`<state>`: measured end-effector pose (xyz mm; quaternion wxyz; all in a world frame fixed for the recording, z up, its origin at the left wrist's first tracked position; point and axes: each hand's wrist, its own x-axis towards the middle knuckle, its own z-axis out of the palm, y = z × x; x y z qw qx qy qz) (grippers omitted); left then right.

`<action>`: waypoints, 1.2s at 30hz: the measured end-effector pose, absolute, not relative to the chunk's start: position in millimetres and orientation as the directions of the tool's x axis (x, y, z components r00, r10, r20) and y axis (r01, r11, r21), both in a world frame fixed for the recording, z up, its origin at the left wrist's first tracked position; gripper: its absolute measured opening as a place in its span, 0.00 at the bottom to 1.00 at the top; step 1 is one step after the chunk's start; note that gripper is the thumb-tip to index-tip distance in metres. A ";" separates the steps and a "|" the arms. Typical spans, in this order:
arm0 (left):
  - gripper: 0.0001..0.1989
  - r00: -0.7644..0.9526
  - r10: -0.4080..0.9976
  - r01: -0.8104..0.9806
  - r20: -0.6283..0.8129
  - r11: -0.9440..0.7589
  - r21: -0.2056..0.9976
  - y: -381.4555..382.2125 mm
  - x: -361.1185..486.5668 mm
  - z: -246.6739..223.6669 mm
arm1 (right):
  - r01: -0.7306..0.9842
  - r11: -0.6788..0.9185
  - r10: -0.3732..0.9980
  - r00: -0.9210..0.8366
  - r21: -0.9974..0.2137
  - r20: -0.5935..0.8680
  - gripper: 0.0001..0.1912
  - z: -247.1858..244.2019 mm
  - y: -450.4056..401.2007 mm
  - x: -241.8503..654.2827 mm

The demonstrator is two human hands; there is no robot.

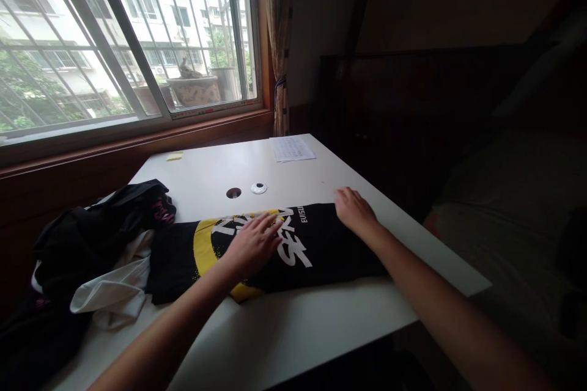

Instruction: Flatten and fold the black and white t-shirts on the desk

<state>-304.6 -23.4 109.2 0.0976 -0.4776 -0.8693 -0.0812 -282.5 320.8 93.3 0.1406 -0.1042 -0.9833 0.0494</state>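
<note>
A black T-shirt (337, 250) with white lettering and a yellow curved print lies folded into a long strip across the table. My left hand (257, 243) rests flat on its printed middle, fingers stretched out. At the far edge, toward the shirt's right end, my right hand (352, 206) has its fingers curled in and closed at the fabric; the fingertips are partly hidden. Left of the shirt, and touching it, is a crumpled white cloth (114, 290). A heap of black clothing (87, 238) with some pink print sits beside that at the table's left side.
The white table (220, 342) carries a printed paper sheet (293, 149) and a yellow note (175, 156) at its far side. Behind the shirt are a round cable hole (233, 193) and a round white cap (259, 188). A barred window (132, 36) and curtain (280, 43) stand beyond.
</note>
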 end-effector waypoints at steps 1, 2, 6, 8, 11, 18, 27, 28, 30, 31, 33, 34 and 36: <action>0.28 -0.600 0.776 0.796 0.192 0.604 0.046 -39.8 -317.9 105.3 | 0.099 0.987 0.130 -0.952 -0.123 0.275 0.27 90.8 302.0 -283.3; 0.30 -0.669 0.732 0.741 0.131 0.670 0.039 -56.5 -330.3 100.9 | 0.019 0.992 0.052 -0.963 -0.127 0.265 0.29 87.9 283.3 -284.0; 0.33 -0.826 0.562 0.562 0.043 0.827 -0.007 -121.3 -365.1 82.1 | -0.188 0.960 -0.169 -0.980 -0.208 0.107 0.38 74.4 223.6 -283.6; 0.33 -0.876 0.482 0.482 0.023 0.876 -0.016 -149.4 -374.0 74.1 | -0.182 0.954 -0.175 -0.983 -0.238 0.050 0.41 68.3 211.3 -282.7; 0.34 -0.917 0.398 0.397 0.014 0.917 -0.022 -180.9 -380.3 66.1 | -0.125 0.962 -0.122 -0.992 -0.241 0.029 0.43 61.7 217.7 -282.9; 0.36 -0.938 0.346 0.345 0.011 0.937 -0.050 -203.4 -386.1 60.1 | 0.068 0.980 0.077 -0.996 -0.189 0.041 0.43 52.4 287.6 -281.3; 0.35 -0.963 0.269 0.265 0.025 0.959 -0.096 -207.0 -377.2 61.1 | 0.197 0.971 0.204 -0.978 -0.134 0.036 0.42 45.6 336.6 -273.3; 0.35 -0.968 0.251 0.247 0.028 0.963 -0.106 -207.3 -373.8 62.1 | 0.195 0.972 0.200 -0.979 -0.131 0.033 0.41 45.1 338.8 -273.6; 0.35 -0.974 0.225 0.219 0.032 0.968 -0.124 -207.5 -367.0 64.5 | 0.198 0.972 0.202 -0.979 -0.127 0.019 0.41 44.8 344.4 -274.6; 0.35 -0.975 0.221 0.215 0.033 0.968 -0.130 -207.4 -364.0 65.9 | 0.207 0.970 0.210 -0.978 -0.126 0.010 0.41 44.9 348.0 -275.3; 0.35 -0.975 0.221 0.215 0.035 0.968 -0.132 -207.0 -359.6 68.5 | 0.230 0.965 0.231 -0.973 -0.128 -0.007 0.41 45.6 357.0 -277.1; 0.35 -0.974 0.222 0.216 0.035 0.968 -0.129 -206.7 -358.3 69.8 | 0.240 0.962 0.240 -0.971 -0.131 -0.012 0.41 46.0 362.1 -278.2; 0.35 -0.976 0.218 0.213 0.027 0.970 -0.119 -206.4 -357.4 72.1 | 0.255 0.957 0.256 -0.967 -0.140 -0.015 0.40 46.3 372.9 -280.8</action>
